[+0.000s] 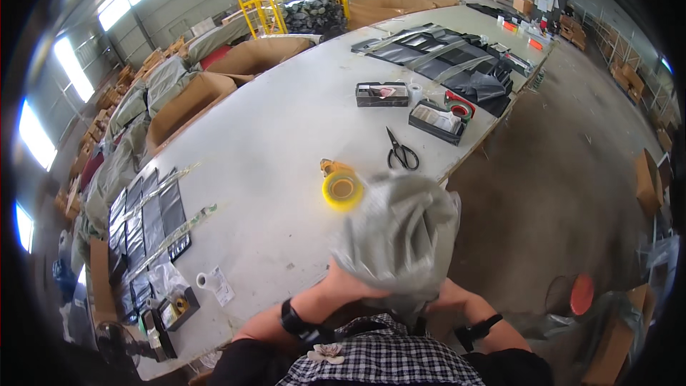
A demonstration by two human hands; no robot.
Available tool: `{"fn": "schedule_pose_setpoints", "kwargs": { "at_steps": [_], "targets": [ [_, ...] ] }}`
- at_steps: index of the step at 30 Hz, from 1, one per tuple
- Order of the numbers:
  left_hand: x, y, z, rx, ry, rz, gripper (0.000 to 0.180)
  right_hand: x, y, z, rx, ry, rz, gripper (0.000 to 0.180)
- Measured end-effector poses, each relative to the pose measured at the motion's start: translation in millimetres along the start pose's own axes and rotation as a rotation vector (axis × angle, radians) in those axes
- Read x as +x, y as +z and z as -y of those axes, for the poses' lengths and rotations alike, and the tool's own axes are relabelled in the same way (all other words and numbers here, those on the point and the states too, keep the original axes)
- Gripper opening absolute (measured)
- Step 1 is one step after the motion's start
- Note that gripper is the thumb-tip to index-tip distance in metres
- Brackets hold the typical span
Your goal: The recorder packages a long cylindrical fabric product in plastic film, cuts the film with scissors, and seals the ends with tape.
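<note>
1. In the head view, my one grey plastic bag (404, 232) is directly ahead of my chest, over the table's (264, 171) right-hand edge. Its long axis seems to run away from me, slightly rightward.
2. The left hand (351, 284) meets its lower left and the right hand (447, 294) its lower right; I judge neither clearly nearer. They seem to hold it up between them, but it hides the fingers, so I cannot tell how far each is closed.
3. I count, beyond the bag, one yellow tape dispenser (341, 187), one pair of black scissors (401, 150), two black trays (382, 95) and one red tape dispenser (459, 106).
</note>
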State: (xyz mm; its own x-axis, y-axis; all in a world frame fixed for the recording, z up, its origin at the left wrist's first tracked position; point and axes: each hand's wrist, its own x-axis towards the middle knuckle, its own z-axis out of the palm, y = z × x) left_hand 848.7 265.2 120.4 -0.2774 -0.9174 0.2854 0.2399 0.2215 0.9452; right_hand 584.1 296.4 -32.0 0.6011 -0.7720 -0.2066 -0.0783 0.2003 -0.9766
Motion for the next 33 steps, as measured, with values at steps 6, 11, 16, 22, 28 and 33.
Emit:
{"fn": "schedule_pose_setpoints", "kwargs": {
  "at_steps": [6,11,16,22,28,33],
  "targets": [
    [57,-88,-71,-0.210,-0.008,-0.263,0.060,45,49,-73,-0.501,-0.131,-0.429,0.120],
    [67,-204,-10,-0.402,-0.114,-0.508,0.050,119,60,-34,-0.545,0.107,-0.702,0.104],
    [79,-281,42,-0.528,-0.351,-0.537,0.055,121,60,-3,-0.654,0.163,-0.410,0.083],
    [71,-381,94,-0.574,-0.676,-0.596,0.059,134,100,91,-0.686,0.393,-0.179,0.077],
    [78,-530,105,-0.557,-0.587,-0.619,0.062,270,121,141,-0.443,0.404,-0.052,0.063],
    [57,-488,89,-0.204,-0.552,-1.028,0.081,468,143,181,-0.153,0.387,-0.127,0.064]
  ]
}}
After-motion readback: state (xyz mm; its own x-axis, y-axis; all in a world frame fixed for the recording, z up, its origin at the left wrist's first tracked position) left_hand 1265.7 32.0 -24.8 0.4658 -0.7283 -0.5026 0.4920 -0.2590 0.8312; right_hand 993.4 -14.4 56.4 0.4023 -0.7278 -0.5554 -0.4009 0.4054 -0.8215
